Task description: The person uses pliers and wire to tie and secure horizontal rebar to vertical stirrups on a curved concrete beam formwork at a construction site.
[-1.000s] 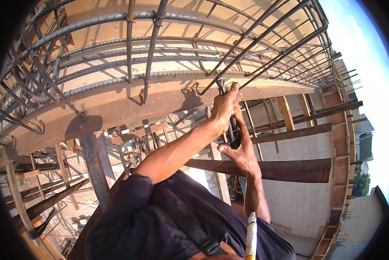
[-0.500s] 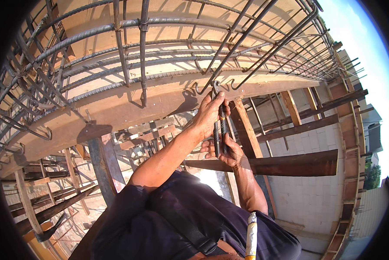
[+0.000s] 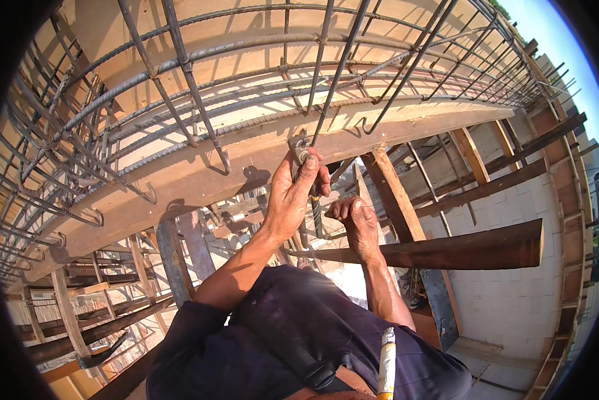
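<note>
While the left hand (image 3: 290,195) keeps gripping the pliers (image 3: 317,215), the right hand (image 3: 358,221), previously spread, now curls closed; its contents are indistinguishable.

Downward head view (wide fisheye)

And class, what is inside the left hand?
A dark two-handled tool: its head shows above the left hand, handles below. Its gripped middle is covered by the hand.

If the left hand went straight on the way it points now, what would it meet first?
Probably the lower end of a long grey steel rod, just beyond the left hand; the brown wooden beam seems behind it, though depth is unclear.
</note>
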`<state>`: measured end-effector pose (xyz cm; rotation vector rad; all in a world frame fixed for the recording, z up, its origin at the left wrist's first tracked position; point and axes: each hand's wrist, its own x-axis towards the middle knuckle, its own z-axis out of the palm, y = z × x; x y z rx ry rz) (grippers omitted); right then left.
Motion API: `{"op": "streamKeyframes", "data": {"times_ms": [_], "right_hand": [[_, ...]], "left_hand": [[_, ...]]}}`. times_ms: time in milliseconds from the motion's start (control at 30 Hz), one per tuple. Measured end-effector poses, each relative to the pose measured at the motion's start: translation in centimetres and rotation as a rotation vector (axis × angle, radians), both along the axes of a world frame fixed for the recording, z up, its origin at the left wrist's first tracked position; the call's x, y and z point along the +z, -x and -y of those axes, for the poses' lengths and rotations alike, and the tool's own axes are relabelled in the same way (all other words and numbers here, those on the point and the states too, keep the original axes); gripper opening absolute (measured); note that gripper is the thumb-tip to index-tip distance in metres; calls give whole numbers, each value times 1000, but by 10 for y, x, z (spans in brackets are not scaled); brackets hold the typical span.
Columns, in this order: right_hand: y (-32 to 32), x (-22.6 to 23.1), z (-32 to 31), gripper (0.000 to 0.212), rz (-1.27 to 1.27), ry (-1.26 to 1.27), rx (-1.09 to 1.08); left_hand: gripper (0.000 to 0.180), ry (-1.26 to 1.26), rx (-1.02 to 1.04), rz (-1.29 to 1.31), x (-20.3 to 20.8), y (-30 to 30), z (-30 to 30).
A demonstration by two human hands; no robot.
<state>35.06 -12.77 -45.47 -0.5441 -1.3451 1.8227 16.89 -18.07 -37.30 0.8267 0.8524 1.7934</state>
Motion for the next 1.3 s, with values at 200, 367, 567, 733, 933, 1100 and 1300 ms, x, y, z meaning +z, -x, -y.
{"op": "streamKeyframes", "data": {"times_ms": [200,367,567,733,933,1100,1300], "right_hand": [[-12,-47,20,39,-59,474,595],[-5,-40,24,72,458,497,116],[22,26,19,83,294,-606,-383],[60,69,30,82,414,-1049,36],[67,13,53,24,618,-399,398],[28,47,60,27,127,-16,769],[27,17,-32,31,352,-79,78]], "left_hand": [[32,-235,255,227,33,38,25],[30,-303,509,-122,46,55,47],[32,-218,571,-201,54,48,48],[32,-271,528,-150,56,43,43],[34,-397,658,-40,69,59,46],[35,-351,746,-152,73,87,58],[36,-356,446,180,72,114,74]]}}
